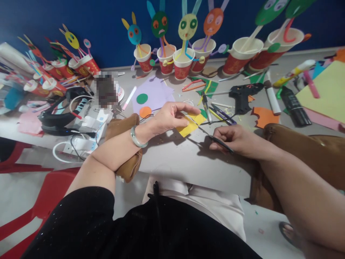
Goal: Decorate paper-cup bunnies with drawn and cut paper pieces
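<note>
Between its thumb and fingers, my left hand (172, 117) pinches a small piece of yellow paper (190, 126) above the table. My right hand (234, 139) grips the dark handles of a pair of scissors (221, 143). The blades point up and left and lie against the paper's right side; I cannot tell how far they are parted. A green paper scrap (202, 113) shows just behind the yellow piece. Beyond my hands lie a pen (207, 108) and purple-handled scissors (222, 114).
Paper cups (184, 64) with paper-faced figures line the back wall. A black glue gun (241, 97), a black marker bottle (295, 108) and orange paper (265, 117) lie right. Purple paper sheets (153, 90) and a power strip (81, 144) with cables lie left. Brown pouches (304, 154) flank my forearms.
</note>
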A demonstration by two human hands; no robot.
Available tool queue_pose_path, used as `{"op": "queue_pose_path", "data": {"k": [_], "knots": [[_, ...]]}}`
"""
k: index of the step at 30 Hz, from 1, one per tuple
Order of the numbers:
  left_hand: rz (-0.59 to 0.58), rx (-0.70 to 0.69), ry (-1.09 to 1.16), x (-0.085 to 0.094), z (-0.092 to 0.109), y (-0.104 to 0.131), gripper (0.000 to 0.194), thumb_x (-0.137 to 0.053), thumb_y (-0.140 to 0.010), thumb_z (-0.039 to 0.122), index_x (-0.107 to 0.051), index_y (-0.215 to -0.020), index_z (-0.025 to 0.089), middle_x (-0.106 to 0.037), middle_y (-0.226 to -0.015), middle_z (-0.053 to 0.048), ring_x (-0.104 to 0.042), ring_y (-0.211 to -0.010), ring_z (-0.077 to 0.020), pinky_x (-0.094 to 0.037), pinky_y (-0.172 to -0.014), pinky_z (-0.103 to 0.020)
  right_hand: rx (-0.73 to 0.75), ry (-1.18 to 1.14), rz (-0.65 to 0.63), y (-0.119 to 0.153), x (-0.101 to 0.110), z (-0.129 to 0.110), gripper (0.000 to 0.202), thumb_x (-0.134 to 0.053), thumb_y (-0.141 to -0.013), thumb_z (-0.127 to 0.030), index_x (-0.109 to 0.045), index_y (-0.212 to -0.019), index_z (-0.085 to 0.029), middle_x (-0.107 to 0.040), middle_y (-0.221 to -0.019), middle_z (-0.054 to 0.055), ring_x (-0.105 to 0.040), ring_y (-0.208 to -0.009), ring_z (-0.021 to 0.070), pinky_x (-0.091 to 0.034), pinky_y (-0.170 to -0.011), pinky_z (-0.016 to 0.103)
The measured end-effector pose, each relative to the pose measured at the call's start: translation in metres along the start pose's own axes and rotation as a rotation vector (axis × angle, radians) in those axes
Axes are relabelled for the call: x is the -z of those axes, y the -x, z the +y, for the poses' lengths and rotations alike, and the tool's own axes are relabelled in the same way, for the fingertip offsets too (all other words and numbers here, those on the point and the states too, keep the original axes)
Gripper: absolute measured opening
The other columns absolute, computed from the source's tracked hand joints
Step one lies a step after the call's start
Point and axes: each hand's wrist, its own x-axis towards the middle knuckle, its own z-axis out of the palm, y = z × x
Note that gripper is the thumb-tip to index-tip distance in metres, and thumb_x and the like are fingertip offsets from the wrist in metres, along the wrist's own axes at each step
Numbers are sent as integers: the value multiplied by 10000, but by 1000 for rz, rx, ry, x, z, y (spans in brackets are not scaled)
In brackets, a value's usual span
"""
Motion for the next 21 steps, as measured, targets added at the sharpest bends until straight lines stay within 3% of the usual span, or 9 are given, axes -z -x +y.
{"op": "queue_pose_path", "data": {"k": [5,9,12,16,21], "knots": [[55,32,-110,2,-4,-1,425,-698,-712,95,-839,-1106,169,-827,-1034,-46,-615,-644,-64,-510,-612,-216,-33,84,-76,8,17,-8,754,-1024,-620,-707,-454,-552,-219,-457,-502,-47,-336,-509,70,-232,-488,234],[-106,56,-275,3,-8,-3,409,-671,-676,50,-850,-1032,142,-851,-1067,-67,-691,-746,-99,-568,-707,-238,-64,102,-144,14,25,-9,733,-945,-666,-819,-514,-582,-232,-518,-482,-9,-396,-472,93,-250,-475,252],[-233,24,-387,0,-9,-1,354,-685,-702,46,-855,-994,149,-864,-1050,-74,-770,-907,-155,-618,-841,-277,40,60,63,11,20,-7,703,-971,-590,-835,-620,-618,-226,-570,-510,4,-465,-489,110,-319,-482,262],[-140,-98,-389,-4,-11,1,272,-703,-799,86,-854,-1011,164,-868,-1084,-80,-792,-966,-163,-629,-878,-279,87,-45,385,2,3,-1,670,-1077,-479,-691,-664,-711,-217,-666,-615,-7,-575,-549,128,-457,-530,270],[-71,-196,-257,-10,-20,1,147,-751,-879,188,-838,-995,163,-861,-1005,-72,-782,-909,-151,-625,-851,-283,158,-173,494,-6,-15,3,657,-1117,-479,-543,-659,-825,-223,-772,-767,-2,-655,-610,138,-561,-611,299]]}}
